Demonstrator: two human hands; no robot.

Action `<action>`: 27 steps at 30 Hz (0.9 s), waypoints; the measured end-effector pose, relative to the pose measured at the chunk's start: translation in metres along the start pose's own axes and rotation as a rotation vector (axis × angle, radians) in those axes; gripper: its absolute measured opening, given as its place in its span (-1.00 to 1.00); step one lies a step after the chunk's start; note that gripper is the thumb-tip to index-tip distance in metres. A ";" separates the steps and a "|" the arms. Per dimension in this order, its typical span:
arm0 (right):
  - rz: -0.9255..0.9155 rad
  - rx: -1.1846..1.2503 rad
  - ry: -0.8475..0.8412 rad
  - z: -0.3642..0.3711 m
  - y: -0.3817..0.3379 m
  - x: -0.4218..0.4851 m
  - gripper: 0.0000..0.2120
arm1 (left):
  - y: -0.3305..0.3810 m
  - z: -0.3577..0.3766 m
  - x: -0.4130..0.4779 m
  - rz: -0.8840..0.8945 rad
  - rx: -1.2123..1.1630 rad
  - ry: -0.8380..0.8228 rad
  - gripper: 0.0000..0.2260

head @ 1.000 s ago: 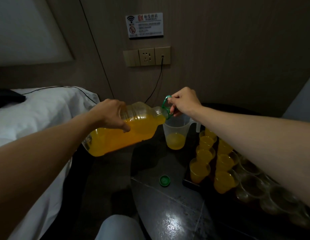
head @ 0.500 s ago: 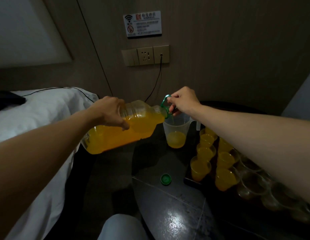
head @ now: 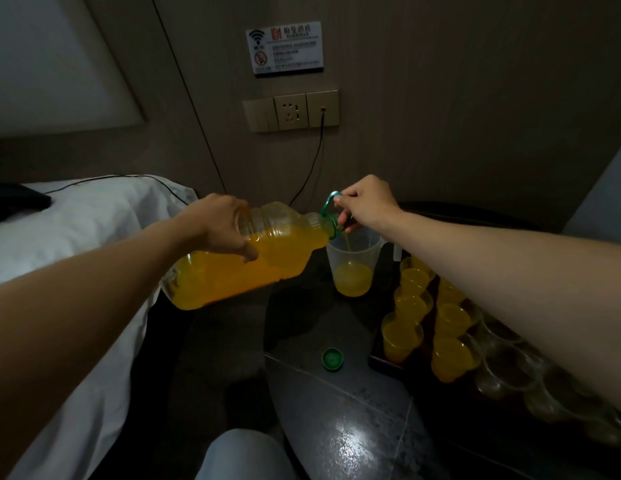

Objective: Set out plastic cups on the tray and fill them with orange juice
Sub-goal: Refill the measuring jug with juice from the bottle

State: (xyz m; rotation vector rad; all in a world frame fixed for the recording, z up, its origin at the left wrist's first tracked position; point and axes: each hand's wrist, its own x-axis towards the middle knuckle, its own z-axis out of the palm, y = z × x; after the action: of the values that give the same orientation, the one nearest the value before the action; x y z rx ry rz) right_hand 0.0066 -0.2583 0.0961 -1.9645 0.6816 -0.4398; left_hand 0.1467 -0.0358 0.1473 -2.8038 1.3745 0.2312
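Dark surface (head: 337,427); left hand (head: 219,220) grips juice bottle (head: 267,265) body, right hand (head: 368,202) fingers (head: 344,201) pinch green neck handle (head: 327,204), pouring into jug (head: 357,258). Likely heavy, sloshy, slick; keep both holds.

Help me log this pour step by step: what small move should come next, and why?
Probably tip the bottle slightly further. The left hand grips its body, the right hand holds the green handle at the neck, only a thin stream falls into the jug, which holds juice just at the bottom, and several empty cups stand on the tray.
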 end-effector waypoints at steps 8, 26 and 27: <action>0.006 0.013 -0.002 0.001 0.001 0.000 -0.84 | 0.000 -0.004 0.000 0.002 0.008 -0.011 -0.50; 0.002 0.011 -0.005 0.005 0.002 0.003 -0.86 | -0.005 -0.004 0.003 -0.009 -0.015 -0.038 -0.54; -0.001 0.010 -0.005 0.004 0.001 0.003 -0.86 | -0.005 -0.003 0.002 -0.006 -0.017 -0.040 -0.55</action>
State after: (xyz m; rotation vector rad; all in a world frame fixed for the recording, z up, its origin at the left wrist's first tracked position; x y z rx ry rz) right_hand 0.0106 -0.2576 0.0930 -1.9559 0.6742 -0.4372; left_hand 0.1526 -0.0347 0.1500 -2.8004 1.3620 0.2992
